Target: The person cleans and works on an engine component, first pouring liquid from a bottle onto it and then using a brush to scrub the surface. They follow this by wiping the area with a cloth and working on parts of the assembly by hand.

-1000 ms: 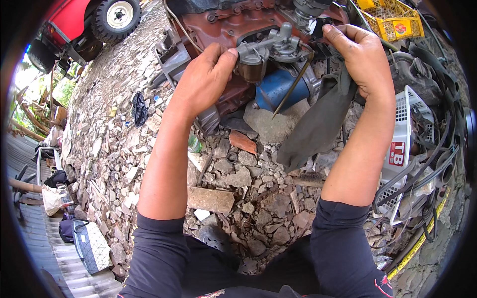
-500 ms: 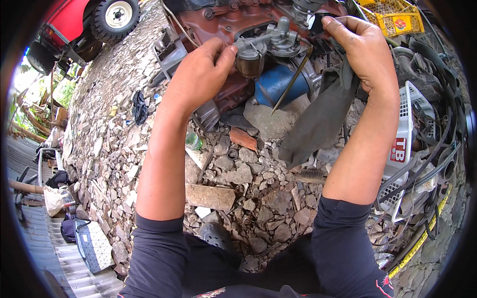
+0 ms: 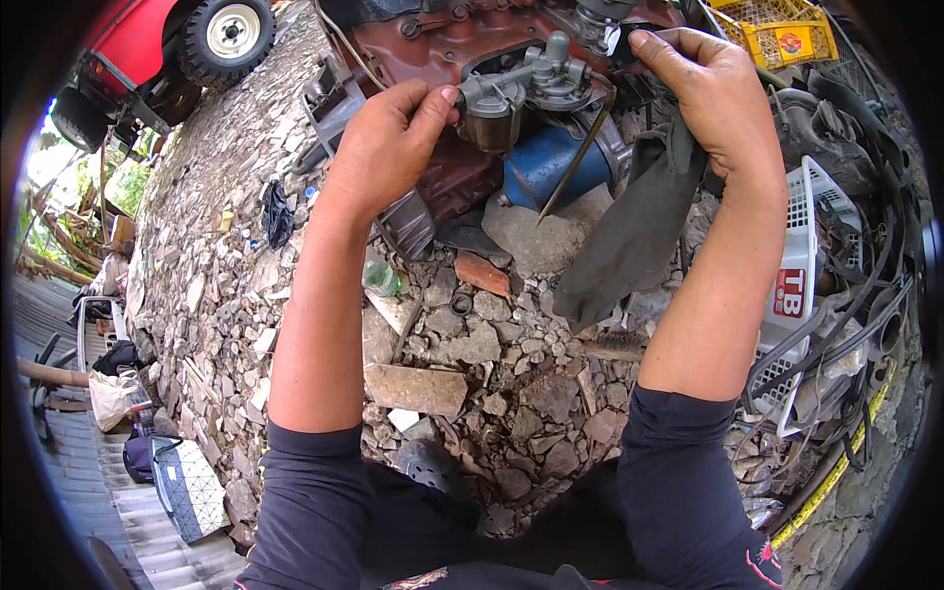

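Observation:
My left hand (image 3: 386, 141) is closed, its thumb and fingertips pinched at the left end of a grey metal fuel pump (image 3: 553, 79) with a brownish bowl (image 3: 490, 132). The pump sits against a red-brown engine block (image 3: 398, 49). Below the pump, a blue cylindrical filter (image 3: 560, 167) is fixed to the engine, with a thin rod (image 3: 580, 157) slanting across it. My right hand (image 3: 708, 93) is raised right of the pump, thumb and finger pinched together. From its lower fingers hangs a dark grey cloth (image 3: 634, 231). Whatever sits between its fingertips is hidden.
Loose stones and rubble (image 3: 531, 393) cover the ground. A white plastic basket (image 3: 801, 265) with hoses and parts stands at the right, a yellow crate (image 3: 777, 34) at the far right. A flat stone (image 3: 551, 226) lies under the filter. A red vehicle (image 3: 128, 44) stands far left.
My left hand has shifted slightly left and down at the pump's end, showing more of its fitting. My right hand keeps nearly the same place, the cloth still hanging from it.

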`<control>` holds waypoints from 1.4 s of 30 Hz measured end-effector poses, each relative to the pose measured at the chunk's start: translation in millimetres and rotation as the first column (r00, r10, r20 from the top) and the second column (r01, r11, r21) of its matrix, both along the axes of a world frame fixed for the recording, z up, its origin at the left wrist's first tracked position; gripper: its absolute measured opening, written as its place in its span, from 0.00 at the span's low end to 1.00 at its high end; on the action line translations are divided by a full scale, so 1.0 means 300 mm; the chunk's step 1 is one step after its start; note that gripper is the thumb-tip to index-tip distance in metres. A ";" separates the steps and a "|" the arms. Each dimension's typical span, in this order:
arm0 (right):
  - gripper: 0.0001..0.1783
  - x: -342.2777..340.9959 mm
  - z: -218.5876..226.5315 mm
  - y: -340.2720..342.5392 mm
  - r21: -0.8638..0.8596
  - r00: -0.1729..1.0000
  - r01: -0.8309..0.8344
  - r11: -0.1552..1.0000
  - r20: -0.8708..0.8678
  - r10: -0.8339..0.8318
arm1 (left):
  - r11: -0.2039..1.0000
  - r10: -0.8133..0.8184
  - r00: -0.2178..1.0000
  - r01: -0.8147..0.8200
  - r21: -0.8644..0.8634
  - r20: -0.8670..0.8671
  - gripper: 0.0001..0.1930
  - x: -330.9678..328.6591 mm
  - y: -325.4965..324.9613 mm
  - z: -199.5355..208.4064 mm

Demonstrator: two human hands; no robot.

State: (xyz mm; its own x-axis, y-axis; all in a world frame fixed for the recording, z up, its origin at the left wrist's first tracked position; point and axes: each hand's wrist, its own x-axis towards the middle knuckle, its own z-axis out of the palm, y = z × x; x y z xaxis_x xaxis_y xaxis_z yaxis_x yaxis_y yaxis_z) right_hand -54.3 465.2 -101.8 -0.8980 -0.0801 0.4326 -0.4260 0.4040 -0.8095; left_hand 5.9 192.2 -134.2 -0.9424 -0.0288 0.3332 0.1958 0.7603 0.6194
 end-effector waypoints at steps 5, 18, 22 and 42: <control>0.18 0.000 0.000 -0.006 0.017 1.000 0.013 1.000 -0.005 -0.013 | 0.905 -0.147 0.901 -0.045 -0.424 -0.408 0.13 -0.003 -0.005 -0.017; 0.20 0.013 0.007 -0.019 0.042 0.998 0.060 0.997 0.003 -0.061 | 0.990 -0.013 0.998 0.022 0.141 -0.061 0.13 0.002 0.009 -0.014; 0.20 0.005 0.000 -0.019 0.040 0.999 0.038 0.998 -0.011 -0.037 | 0.962 -0.092 0.908 -0.025 -0.273 -0.408 0.11 -0.001 0.011 -0.017; 0.14 0.178 0.159 -0.089 0.014 0.970 0.195 0.981 0.145 -0.195 | 0.903 -0.221 0.771 -0.070 -0.424 -0.598 0.06 0.002 0.006 -0.044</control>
